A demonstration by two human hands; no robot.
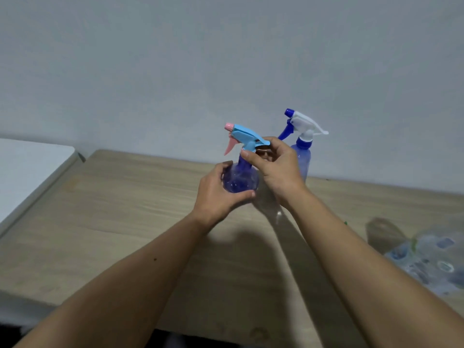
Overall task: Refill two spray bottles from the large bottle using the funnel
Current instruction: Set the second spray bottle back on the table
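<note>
Under your hands runs a light wood-grain table [105, 222], its far edge meeting a plain pale grey wall [175, 59]. Off past your left hand [218, 194], a white surface [30, 167] butts against the table's left side. Your arms throw dark shadows across the wood towards you.

Between your two hands you hold the small spray bottle [241, 179]: a rounded, see-through, deep blue body with a narrow neck, topped by a light blue spray head [247, 136] with a pink nozzle tip and a pink trigger pointing away to your left. Your left hand wraps its fingers and thumb round the rounded body from the left and below. Your right hand [278, 169] has its thumb and fingers curled round the neck just beneath the spray head. Whether the bottle's base touches the table you cannot tell, as your left hand covers it.

Just behind your right hand stands the second spray bottle [302, 156], upright on the table near the wall, taller and paler blue, with a white spray head, a dark blue nozzle tip and a dark blue trigger.

Well to the right of your right forearm, near the table's right end, lies a blurred clear plastic bottle [431, 259] with a printed label.
</note>
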